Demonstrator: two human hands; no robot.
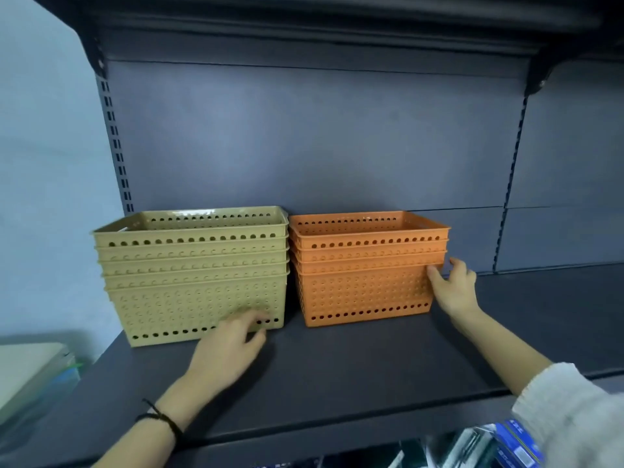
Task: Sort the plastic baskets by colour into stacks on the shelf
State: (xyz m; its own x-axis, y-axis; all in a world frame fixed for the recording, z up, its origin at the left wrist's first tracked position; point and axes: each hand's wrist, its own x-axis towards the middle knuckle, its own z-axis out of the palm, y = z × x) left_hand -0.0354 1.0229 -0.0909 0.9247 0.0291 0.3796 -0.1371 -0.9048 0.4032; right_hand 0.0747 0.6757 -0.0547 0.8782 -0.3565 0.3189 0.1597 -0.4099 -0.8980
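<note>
Two stacks of perforated plastic baskets stand side by side on the dark shelf [354,363]. The stack of several yellow-green baskets [189,265] is on the left, the orange stack [364,265] of three or so on the right, with a narrow gap between them. My left hand [229,349] is blurred, fingers spread, at the lower right front of the yellow-green stack, holding nothing. My right hand [452,288] grips the right end of the orange stack: the thumb is under a rim and the fingers are behind the corner.
The dark back panel [304,140] rises behind the baskets and an upper shelf [304,21] overhangs. The shelf continues to the right of the orange stack. Blue packaged goods [513,444] sit below at bottom right, pale boxes [30,369] at lower left.
</note>
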